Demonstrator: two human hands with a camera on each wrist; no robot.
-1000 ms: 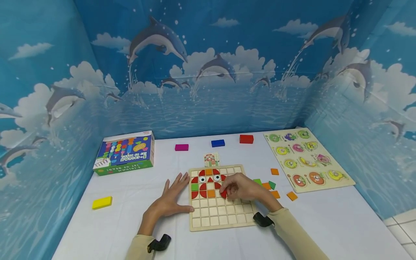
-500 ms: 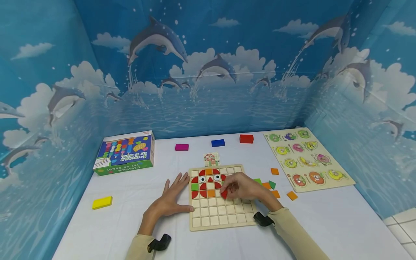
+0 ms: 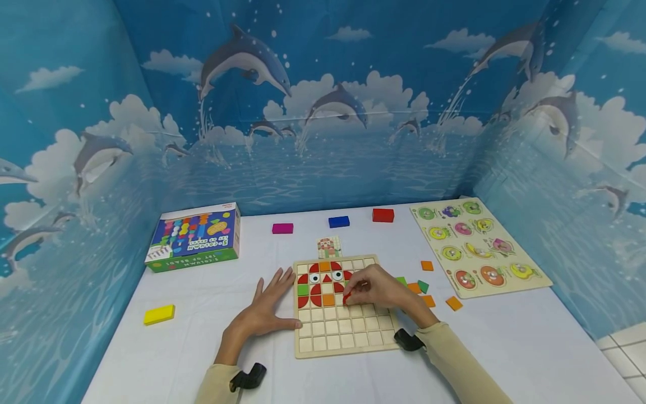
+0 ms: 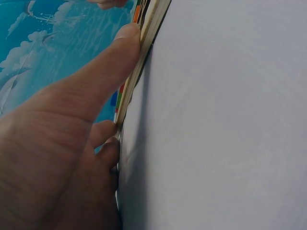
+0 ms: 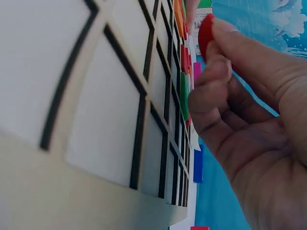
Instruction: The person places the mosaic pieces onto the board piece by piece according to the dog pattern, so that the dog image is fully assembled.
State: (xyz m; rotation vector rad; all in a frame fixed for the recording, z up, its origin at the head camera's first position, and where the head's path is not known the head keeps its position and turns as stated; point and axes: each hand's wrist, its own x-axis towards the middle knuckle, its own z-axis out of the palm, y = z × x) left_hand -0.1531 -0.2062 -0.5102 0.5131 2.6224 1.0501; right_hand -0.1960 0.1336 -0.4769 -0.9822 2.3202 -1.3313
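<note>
A wooden grid board (image 3: 355, 341) lies on the white table, its upper left squares filled with red, orange and green tiles and two eye tiles. My right hand (image 3: 374, 289) is over the board and pinches a red tile (image 5: 206, 36) with a curved edge between thumb and fingertips. In the head view that tile shows nearly edge-on, beside an orange tile (image 3: 328, 299) set in the grid. With fingers spread, my left hand (image 3: 263, 312) rests at the board's left edge. Its thumb (image 4: 127, 45) touches the board's side in the left wrist view.
Behind the board lies a small picture card (image 3: 329, 247). Loose orange tiles (image 3: 453, 303) and green tiles (image 3: 423, 287) lie to its right, near a fruit puzzle board (image 3: 479, 249). A bead-set box (image 3: 194, 238), a yellow block (image 3: 159, 315) and a blue block (image 3: 338, 222) stand around.
The red tile in my right hand has turned from showing its face to nearly edge-on, and the fingers have shifted slightly. My left hand has stayed in place.
</note>
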